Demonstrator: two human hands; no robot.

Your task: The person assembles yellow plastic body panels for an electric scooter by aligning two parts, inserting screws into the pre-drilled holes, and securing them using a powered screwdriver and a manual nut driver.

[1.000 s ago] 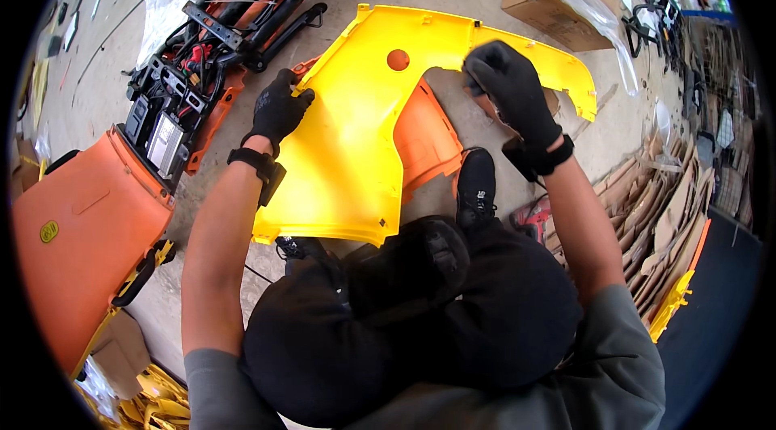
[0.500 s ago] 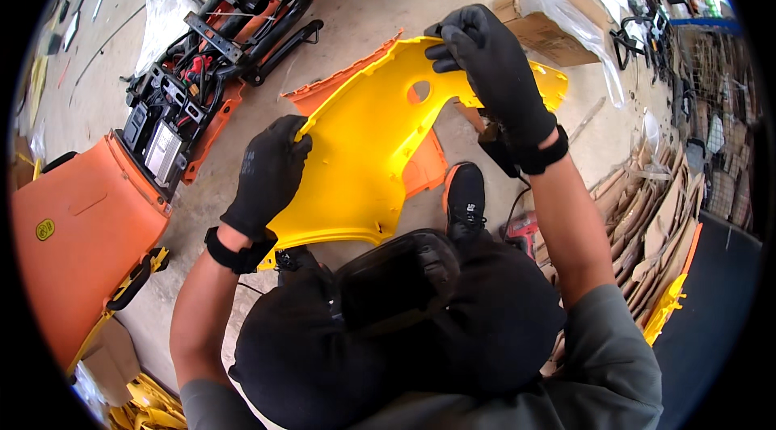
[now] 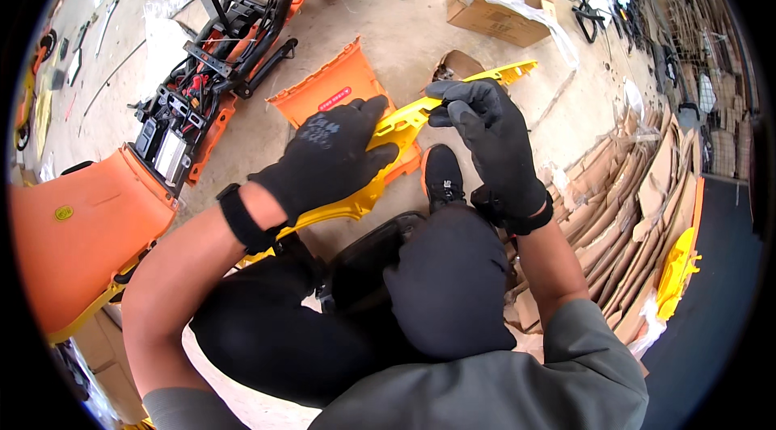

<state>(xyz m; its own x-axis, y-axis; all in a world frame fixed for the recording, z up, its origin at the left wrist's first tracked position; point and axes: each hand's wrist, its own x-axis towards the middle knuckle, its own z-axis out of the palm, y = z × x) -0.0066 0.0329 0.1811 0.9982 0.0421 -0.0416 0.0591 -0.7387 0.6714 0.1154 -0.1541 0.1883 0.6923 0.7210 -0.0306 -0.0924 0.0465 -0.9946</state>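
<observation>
A curved yellow plastic body panel [image 3: 404, 119] is tilted nearly edge-on above the floor in front of me. My left hand [image 3: 327, 157], in a black glove, grips its near-left part, with the thumb and fingers round the edge. At the panel's upper edge, my gloved right hand [image 3: 485, 127] has its fingers curled together in a pinch. The fingertips hide whatever is between them. Behind the panel, an orange plastic panel [image 3: 323, 82] with a small red label lies on the floor.
At upper left is a partly stripped vehicle frame [image 3: 218, 66] with wiring. An orange cover [image 3: 89, 228] stands at left. An open cardboard box [image 3: 501, 18] with plastic film lies ahead. Stacked flattened cardboard [image 3: 622, 212] and a dark mat [image 3: 719, 268] are at right.
The yellow panel has turned from showing its broad face to nearly edge-on. My left hand has moved right and over its edge; my right hand has come lower, still pinching.
</observation>
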